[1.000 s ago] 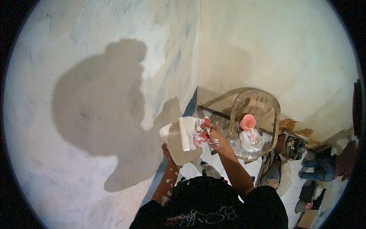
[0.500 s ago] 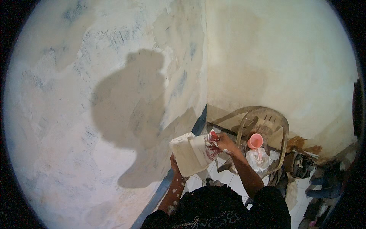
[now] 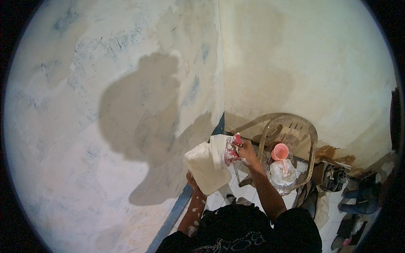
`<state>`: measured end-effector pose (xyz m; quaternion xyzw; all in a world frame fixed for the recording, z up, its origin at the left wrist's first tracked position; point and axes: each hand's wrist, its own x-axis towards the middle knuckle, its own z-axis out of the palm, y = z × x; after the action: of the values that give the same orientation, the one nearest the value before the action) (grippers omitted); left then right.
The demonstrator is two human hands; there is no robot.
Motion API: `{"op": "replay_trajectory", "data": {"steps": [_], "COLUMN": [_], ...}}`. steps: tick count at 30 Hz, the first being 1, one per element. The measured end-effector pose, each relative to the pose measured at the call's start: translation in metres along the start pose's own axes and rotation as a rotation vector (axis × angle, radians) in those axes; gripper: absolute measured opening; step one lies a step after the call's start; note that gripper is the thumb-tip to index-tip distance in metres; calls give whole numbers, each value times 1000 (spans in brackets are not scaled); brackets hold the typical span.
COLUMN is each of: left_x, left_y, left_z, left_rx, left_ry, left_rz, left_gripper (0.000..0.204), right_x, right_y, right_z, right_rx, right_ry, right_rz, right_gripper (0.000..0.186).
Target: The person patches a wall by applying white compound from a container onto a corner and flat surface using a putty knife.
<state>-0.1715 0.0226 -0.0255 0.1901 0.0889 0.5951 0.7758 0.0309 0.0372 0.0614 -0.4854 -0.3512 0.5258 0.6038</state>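
My left hand [image 3: 192, 180] grips a pale, square board [image 3: 207, 178] from its left side, with white paste along the board's top edge. My right hand [image 3: 249, 154] is closed on a red-handled putty knife [image 3: 232, 152], smeared with white paste. Its wide, pale blade lies over the board's upper right part, partly hiding it. Both hands are near the blue-edged foot of the patchy white wall [image 3: 67, 147], below my shadow. White spatters mark my left forearm.
A worn plastic chair [image 3: 311, 135] stands in the corner holding a pink cup [image 3: 280, 152] and a plastic bag [image 3: 282, 173]. A box of dark items [image 3: 334, 177] and blue jeans [image 3: 358, 205] lie right; whether someone wears the jeans is unclear. Tiled floor [image 3: 244, 189] shows below.
Since half a second ago the knife has moved up and slightly left, toward the board's top corner. The board has tilted slightly, and the whole view has shifted a little.
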Motion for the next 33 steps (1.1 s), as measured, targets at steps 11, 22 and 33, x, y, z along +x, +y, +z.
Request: {"op": "replay_trajectory", "data": {"steps": [11,22,33], "left_x": [-53,-198,-181], "left_y": [24,56,40], "left_z": [-22,-111,-49], "left_rx": [-48,-83,-22], "left_ry": [33,78,287], "left_rz": [133,430,574], "left_gripper": [78,86,81], "right_x": [21,58,157], "right_y": [67,29,-19], "right_z": [11,60,103], "right_rx": [515,568,-528], "right_ry": [7,-120,386], "right_rz": [-13,-175,-952], "right_gripper": [25,19,23]}}
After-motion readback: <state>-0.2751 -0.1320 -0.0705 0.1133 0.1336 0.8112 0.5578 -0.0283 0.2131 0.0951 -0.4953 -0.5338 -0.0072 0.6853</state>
